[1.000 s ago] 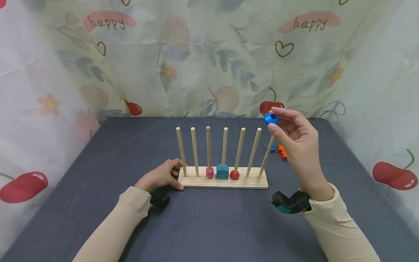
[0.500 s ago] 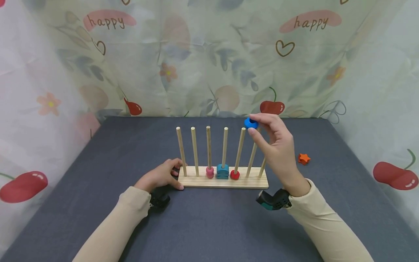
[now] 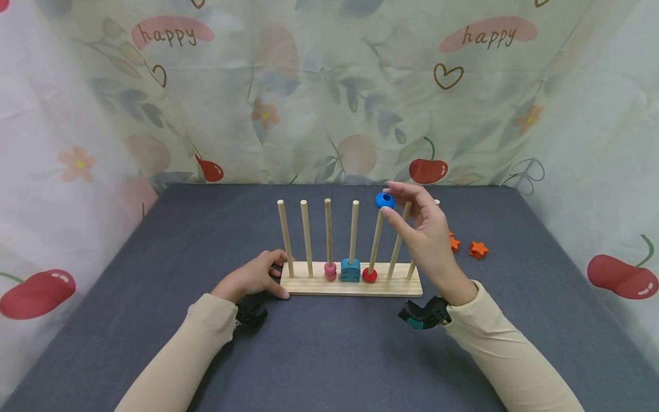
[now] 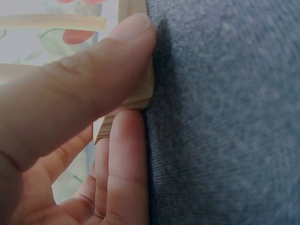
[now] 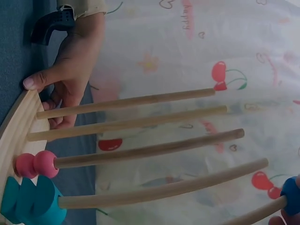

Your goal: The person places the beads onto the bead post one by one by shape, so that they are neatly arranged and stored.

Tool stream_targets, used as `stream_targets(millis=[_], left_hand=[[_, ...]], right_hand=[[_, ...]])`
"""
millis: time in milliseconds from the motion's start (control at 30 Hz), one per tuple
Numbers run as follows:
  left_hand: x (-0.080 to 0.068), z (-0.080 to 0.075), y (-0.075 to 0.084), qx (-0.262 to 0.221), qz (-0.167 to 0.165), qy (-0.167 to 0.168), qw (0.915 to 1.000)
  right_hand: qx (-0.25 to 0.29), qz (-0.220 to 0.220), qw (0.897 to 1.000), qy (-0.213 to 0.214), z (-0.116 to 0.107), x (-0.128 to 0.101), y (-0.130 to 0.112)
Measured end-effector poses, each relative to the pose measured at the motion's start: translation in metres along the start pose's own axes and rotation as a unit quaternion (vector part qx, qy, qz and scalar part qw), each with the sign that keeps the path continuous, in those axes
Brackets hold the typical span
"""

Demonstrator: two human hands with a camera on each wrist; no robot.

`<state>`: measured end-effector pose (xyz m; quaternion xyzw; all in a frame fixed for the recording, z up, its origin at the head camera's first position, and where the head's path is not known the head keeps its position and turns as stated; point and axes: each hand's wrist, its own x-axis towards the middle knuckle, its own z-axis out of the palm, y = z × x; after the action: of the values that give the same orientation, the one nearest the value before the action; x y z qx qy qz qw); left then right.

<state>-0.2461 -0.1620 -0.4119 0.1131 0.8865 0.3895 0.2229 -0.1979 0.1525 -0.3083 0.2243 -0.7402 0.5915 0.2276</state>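
- Right hand [image 3: 429, 243]: raised above the rack, its thumb and forefinger pinch a blue bead [image 3: 385, 200]; the other fingers stay loosely spread, which keeps them off the neighbouring pegs.
- Blue bead: sits at the very tip of the fifth peg [image 3: 376, 240] counted from the left, its hole facing down so that it lines up with the peg end. The right-wrist view shows the same bead [image 5: 291, 194] at the peg tip, at the frame edge.
- Left hand [image 3: 252, 279]: rests on the tabletop [image 3: 329, 355] and grips the left end of the base [image 3: 350, 286], thumb on the near edge and fingers curled round the end. The left-wrist view shows the thumb [image 4: 79, 84] pressed on the wood corner, a hold that plausibly steadies the rack while the other hand works above.
- Rack: seven upright pegs in one row on a wooden base, standing mid-tabletop, long side towards the person; the two pegs at the right are partly hidden by the right hand.
- Beads already on pegs: pink beads [image 3: 330, 270] at the foot of the third peg, teal pieces [image 3: 350, 270] stacked on the fourth, a red bead [image 3: 369, 276] at the foot of the fifth, directly below the blue bead.
- Loose pieces: orange stars [image 3: 477, 249] lie on the tabletop right of the rack, within reach of the right hand.
- Backdrop: a printed curtain [image 3: 329, 86] with cherries and the word "happy" closes off three sides.
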Motion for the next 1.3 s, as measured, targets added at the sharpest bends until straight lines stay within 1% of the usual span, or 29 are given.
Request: stream_targets(millis=[100,200,400,633,900,1167,1300], left_hand=[[0.0,0.0,0.0,0.001,0.0,0.001,1.0],[-0.001,0.0,0.001,0.002,0.002,0.003,1.0],[-0.002,0.0,0.001,0.005,0.003,0.004,1.0],[-0.001,0.0,0.001,0.0,0.001,0.004,1.0],[0.0,0.0,-0.002,0.009,0.004,0.004,0.9999],[-0.001,0.001,-0.001,0.002,0.002,0.006,1.0],[-0.001,0.001,0.0,0.001,0.005,0.006,1.0]], right_hand=[[0.021,0.024,0.999,-0.001,0.002,0.0,0.003],[0.033,0.038,0.999,-0.002,0.003,-0.001,0.006],[0.036,0.06,0.998,-0.009,0.005,-0.006,0.013],[0.005,0.091,0.995,-0.038,0.004,-0.015,0.024],[-0.045,0.133,0.987,-0.083,0.003,-0.032,0.041],[-0.083,0.167,0.977,-0.102,0.006,-0.05,0.057],[-0.084,0.181,0.974,-0.109,0.008,-0.057,0.066]])
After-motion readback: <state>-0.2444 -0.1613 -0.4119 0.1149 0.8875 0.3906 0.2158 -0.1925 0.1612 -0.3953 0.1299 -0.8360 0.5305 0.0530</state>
